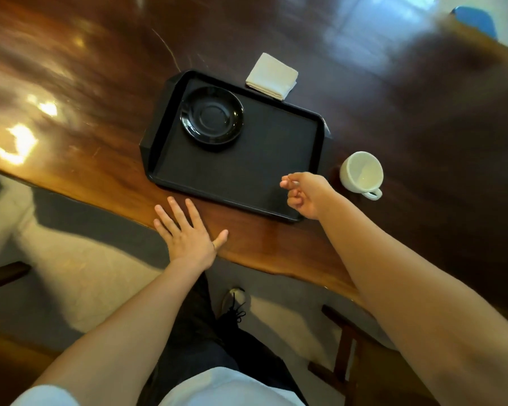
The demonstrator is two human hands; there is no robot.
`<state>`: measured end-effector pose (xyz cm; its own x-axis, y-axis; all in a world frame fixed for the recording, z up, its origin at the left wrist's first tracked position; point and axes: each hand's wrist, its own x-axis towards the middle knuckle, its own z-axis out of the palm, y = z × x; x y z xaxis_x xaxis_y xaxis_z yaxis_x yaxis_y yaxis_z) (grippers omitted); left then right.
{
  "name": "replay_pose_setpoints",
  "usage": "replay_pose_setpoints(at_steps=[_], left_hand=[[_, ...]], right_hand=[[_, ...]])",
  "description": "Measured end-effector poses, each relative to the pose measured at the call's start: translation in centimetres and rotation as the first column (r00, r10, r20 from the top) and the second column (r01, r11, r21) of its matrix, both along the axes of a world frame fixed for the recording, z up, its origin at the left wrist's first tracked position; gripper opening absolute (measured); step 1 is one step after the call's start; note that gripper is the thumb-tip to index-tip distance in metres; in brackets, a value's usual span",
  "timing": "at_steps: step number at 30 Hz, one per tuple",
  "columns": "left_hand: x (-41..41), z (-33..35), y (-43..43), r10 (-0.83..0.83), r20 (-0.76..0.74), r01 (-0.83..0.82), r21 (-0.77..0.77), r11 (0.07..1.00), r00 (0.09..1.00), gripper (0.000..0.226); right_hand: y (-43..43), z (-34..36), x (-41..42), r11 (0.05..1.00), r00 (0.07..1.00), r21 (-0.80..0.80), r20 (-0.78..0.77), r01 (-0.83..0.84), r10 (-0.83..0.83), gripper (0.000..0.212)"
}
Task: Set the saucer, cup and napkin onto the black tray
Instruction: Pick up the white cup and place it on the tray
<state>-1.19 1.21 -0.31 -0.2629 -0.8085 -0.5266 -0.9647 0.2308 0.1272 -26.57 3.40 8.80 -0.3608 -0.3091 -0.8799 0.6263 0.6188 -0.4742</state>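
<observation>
Black saucer sits on the black tray; white cup and folded napkin lie beside it.

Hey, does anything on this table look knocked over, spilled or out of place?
Yes: the white cup lies tipped on its side on the table, right of the black tray, its opening facing the camera. It looks empty; no spill shows. The saucer sits flat on the tray.

Tray near-right corner hidden under right hand, far table blurred, chair cut off.
</observation>
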Motion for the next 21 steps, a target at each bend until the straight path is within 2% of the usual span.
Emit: replay_pose_setpoints(at_steps=[6, 10, 12, 14, 17, 21], left_hand=[[-2.3, 0.2, -0.2, 0.135, 0.012, -0.136, 0.029, 0.99, 0.991, 0.125], [-2.5, -0.2, -0.4, 0.133, 0.053, -0.135, 0.034, 0.99, 0.99, 0.126], [-2.7, -0.2, -0.5, 0.14, 0.065, -0.144, 0.053, 0.988, 0.988, 0.127], [-2.8, -0.1, -0.5, 0.144, 0.066, -0.149, 0.07, 0.986, 0.987, 0.128], [-2.9, -0.2, -0.7, 0.14, 0.069, -0.145, 0.073, 0.987, 0.988, 0.128], [-2.9, 0.0, -0.8, 0.137, 0.064, -0.143, 0.102, 0.984, 0.988, 0.128]], right_hand=[[6.4, 1.1, -4.2, 0.992, 0.97, 0.059, -0.222, 0.113, -0.097, 0.008], [8.3, -0.2, -7.2, 0.969, 0.871, 0.027, -0.445, 0.246, -0.209, 0.009], [8.9, -1.0, -8.4, 0.97, 0.81, 0.076, -0.567, 0.232, -0.149, 0.01], [9.1, -1.4, -9.3, 0.966, 0.753, 0.157, -0.656, 0.207, -0.054, 0.02], [9.0, -1.7, -10.2, 0.953, 0.713, 0.26, -0.697, 0.154, 0.075, 0.048], [9.1, -2.2, -10.9, 0.936, 0.688, 0.342, -0.7, 0.086, 0.193, 0.065]])
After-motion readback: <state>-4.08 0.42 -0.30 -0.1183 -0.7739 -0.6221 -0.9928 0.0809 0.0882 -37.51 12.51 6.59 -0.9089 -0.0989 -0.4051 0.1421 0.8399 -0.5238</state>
